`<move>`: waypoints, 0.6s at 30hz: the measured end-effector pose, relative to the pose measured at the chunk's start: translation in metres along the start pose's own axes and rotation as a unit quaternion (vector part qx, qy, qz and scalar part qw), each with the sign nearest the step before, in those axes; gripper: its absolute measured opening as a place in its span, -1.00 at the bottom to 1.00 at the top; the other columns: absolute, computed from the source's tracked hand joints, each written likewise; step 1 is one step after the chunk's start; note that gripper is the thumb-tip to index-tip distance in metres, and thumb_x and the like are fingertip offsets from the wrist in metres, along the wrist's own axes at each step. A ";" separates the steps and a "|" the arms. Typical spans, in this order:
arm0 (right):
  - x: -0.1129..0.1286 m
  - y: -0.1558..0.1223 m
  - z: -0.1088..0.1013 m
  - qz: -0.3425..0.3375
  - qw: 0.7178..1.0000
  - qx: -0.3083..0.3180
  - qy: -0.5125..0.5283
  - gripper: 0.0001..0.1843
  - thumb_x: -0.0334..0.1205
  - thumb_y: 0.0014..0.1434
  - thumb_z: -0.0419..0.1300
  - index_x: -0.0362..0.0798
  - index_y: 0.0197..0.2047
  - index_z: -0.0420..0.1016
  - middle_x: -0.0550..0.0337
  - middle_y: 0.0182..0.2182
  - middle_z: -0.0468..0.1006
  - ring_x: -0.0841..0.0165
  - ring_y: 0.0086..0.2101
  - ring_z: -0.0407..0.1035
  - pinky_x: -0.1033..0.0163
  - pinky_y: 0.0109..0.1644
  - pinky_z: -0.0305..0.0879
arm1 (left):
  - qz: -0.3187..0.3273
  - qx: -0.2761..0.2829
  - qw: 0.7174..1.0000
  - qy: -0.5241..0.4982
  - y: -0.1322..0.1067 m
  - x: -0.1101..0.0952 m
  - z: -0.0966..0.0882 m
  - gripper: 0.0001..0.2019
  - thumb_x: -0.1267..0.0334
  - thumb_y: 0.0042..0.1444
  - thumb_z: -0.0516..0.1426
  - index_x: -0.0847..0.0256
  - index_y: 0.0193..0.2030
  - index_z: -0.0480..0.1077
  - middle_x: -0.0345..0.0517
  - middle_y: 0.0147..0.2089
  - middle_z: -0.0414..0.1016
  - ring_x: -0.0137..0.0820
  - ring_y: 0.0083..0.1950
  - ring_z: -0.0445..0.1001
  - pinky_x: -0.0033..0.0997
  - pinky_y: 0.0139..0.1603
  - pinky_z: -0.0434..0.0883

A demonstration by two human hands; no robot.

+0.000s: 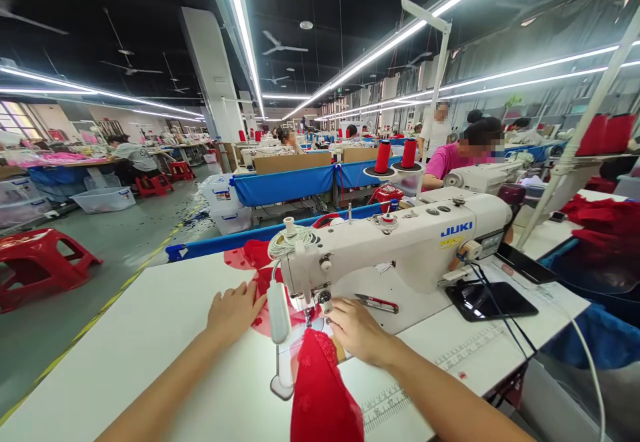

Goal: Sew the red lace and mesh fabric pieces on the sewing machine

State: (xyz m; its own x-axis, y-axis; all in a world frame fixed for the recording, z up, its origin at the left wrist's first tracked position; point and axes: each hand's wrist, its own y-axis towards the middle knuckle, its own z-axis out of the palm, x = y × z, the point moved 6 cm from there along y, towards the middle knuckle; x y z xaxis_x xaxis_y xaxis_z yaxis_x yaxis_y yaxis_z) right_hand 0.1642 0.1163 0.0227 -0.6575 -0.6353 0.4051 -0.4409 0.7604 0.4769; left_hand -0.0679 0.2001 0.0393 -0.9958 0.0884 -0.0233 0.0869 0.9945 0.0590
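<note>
Red lace fabric (320, 389) runs under the needle of a white JUKI sewing machine (380, 242) and hangs toward me over the table. My left hand (235, 312) lies left of the needle, fingers stretched out, the tips touching sheer red fabric (263, 279) that spreads behind the machine head. Close to the presser foot on the right is my right hand (357, 329), its fingers bent inward and drawn together. The machine head partly covers those fingertips, so what they pinch cannot be made out. Thread snips (377, 303) lie just beyond the right hand.
A white lamp (278, 312) hangs left of the needle. A black phone-like device (493, 301) with cords sits at the right, near a printed ruler (467, 349). Red thread spools (383, 157) stand behind. A person in pink (450, 159) works at another machine. A red stool (43, 262) stands left.
</note>
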 end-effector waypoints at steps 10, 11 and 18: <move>0.006 -0.003 -0.001 -0.028 0.999 -0.020 -0.026 -0.65 -0.57 0.07 0.03 -0.06 -0.20 0.53 0.09 -0.26 0.59 0.28 -0.19 0.42 0.21 -0.10 0.36 | 0.055 -0.071 0.993 -0.071 -0.105 0.026 0.032 -0.39 0.02 0.24 -0.24 0.21 0.32 0.22 -0.03 0.37 0.20 -0.17 0.36 0.21 -0.04 0.34 0.20; 0.006 -0.003 -0.001 -0.030 0.999 -0.023 -0.028 -0.64 -0.58 0.06 0.02 -0.07 -0.21 0.53 0.09 -0.28 0.59 0.28 -0.20 0.42 0.21 -0.11 0.36 | 0.054 -0.089 0.990 -0.091 -0.112 0.028 0.033 -0.41 0.01 0.24 -0.22 0.18 0.29 0.25 -0.06 0.35 0.23 -0.17 0.34 0.24 -0.05 0.31 0.26; 0.013 -0.012 -0.007 -0.065 0.997 -0.023 -0.041 -0.64 -0.62 -0.03 -0.05 -0.06 -0.32 0.44 0.08 -0.35 0.59 0.27 -0.29 0.40 0.22 -0.26 0.34 | 0.026 -0.146 0.973 -0.176 -0.121 0.033 0.035 -0.48 0.05 0.22 -0.15 0.15 0.21 0.34 -0.07 0.26 0.36 -0.17 0.24 0.35 -0.10 0.19 0.42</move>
State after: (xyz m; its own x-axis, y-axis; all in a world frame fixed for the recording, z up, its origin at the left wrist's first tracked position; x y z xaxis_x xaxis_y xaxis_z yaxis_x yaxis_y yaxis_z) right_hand 0.1655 0.0983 0.0281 -0.6456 -0.7129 0.2737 -0.4974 0.6645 0.5577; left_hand -0.1105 0.0842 -0.0034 -0.9140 0.2037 -0.3509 0.0739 0.9339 0.3497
